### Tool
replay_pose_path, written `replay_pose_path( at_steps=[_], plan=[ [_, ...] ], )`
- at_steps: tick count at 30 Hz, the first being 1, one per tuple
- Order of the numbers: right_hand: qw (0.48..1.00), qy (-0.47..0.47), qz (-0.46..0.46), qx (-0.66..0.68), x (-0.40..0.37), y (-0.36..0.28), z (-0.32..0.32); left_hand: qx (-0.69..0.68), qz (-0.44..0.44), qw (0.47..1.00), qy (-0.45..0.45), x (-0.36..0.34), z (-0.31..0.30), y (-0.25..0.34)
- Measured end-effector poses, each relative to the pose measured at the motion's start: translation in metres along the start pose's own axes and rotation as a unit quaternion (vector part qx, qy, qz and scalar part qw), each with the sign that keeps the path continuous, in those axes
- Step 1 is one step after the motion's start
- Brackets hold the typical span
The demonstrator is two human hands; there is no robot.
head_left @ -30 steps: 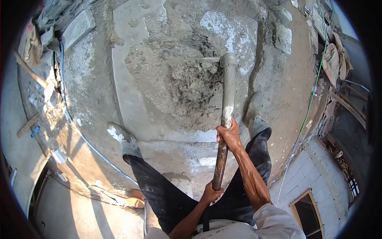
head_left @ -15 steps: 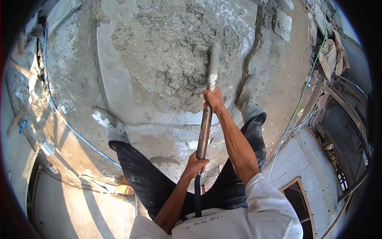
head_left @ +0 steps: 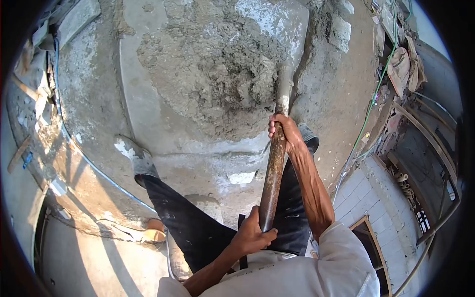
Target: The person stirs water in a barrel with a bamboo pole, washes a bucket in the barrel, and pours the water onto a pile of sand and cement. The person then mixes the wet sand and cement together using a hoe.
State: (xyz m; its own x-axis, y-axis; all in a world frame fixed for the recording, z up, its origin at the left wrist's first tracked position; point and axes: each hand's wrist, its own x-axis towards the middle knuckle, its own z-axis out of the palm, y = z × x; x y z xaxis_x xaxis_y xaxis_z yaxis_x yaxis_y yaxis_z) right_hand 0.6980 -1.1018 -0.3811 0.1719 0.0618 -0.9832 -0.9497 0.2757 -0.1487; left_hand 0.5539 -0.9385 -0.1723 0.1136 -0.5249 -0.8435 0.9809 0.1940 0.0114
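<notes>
A long-handled tool [head_left: 273,180] slants from my waist out to the right side of a heap of wet grey mortar [head_left: 217,74]. My left hand [head_left: 251,236] is wrapped round the near end of its brown, worn handle. Farther along, my right hand [head_left: 287,132] grips the handle just below its mortar-coated stretch. The tool's far end [head_left: 285,74] is caked grey at the heap's edge, and its working head is hidden. Beneath the mortar lies a flat, pale mixing surface [head_left: 141,99] with a raised edge.
My mortar-splashed left boot [head_left: 136,156] stands at the near left corner; the right boot [head_left: 308,136] is partly behind my forearm. A blue hose [head_left: 94,166] runs along the left, and a green hose [head_left: 372,99] along the right. Sacks [head_left: 400,69] and a block wall [head_left: 373,185] lie beyond.
Both hands have drawn the tool back toward my body and to the right. Its far end has shifted from the heap's middle right to its right edge, and darker, churned mortar shows.
</notes>
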Motion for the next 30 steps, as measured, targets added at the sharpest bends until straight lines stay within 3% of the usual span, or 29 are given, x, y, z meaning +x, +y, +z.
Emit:
replay_pose_path(
  at_steps=[2,4,7,10,12,15,19,21,23,25,28,30],
  plan=[
    [0.995,0.046,-0.088,-0.005,-0.008,0.012,0.014,0.099,0.095,0.99,0.036,0.03,-0.049,-0.058],
    [0.995,0.058,-0.08,0.011,0.025,0.016,0.011,0.317,0.122,0.929,0.144,0.092,-0.101,-0.08],
    [0.981,0.058,-0.184,-0.003,0.064,-0.031,0.027,0.322,0.212,0.899,0.208,0.173,-0.136,-0.046],
    [0.953,0.056,-0.297,-0.033,0.042,-0.085,0.041,0.307,0.292,0.876,0.229,0.223,-0.135,-0.007],
    [0.924,0.049,-0.377,-0.049,0.01,-0.117,0.064,0.282,0.362,0.862,0.217,0.236,-0.127,0.027],
    [0.892,0.013,-0.443,-0.094,-0.006,-0.151,0.093,0.246,0.368,0.876,0.19,0.226,-0.112,0.057],
    [0.91,0.008,-0.388,-0.144,0.063,-0.15,0.122,0.166,0.365,0.89,0.215,0.208,-0.122,0.062],
    [0.94,0.028,-0.294,-0.172,0.124,-0.096,0.114,0.104,0.253,0.942,0.196,0.207,-0.135,0.016],
    [0.95,0.052,-0.195,-0.236,0.161,0.011,0.089,-0.017,0.163,0.966,0.201,0.19,-0.127,-0.066],
    [0.94,0.111,-0.151,-0.285,0.147,0.1,0.076,-0.066,0.111,0.967,0.222,0.176,-0.121,-0.147],
    [0.952,0.088,-0.124,-0.264,0.085,0.148,0.072,-0.021,0.115,0.964,0.239,0.136,-0.111,-0.222],
    [0.96,0.098,-0.111,-0.238,0.047,0.163,0.079,0.007,0.126,0.956,0.266,0.111,-0.105,-0.242]
  ],
)
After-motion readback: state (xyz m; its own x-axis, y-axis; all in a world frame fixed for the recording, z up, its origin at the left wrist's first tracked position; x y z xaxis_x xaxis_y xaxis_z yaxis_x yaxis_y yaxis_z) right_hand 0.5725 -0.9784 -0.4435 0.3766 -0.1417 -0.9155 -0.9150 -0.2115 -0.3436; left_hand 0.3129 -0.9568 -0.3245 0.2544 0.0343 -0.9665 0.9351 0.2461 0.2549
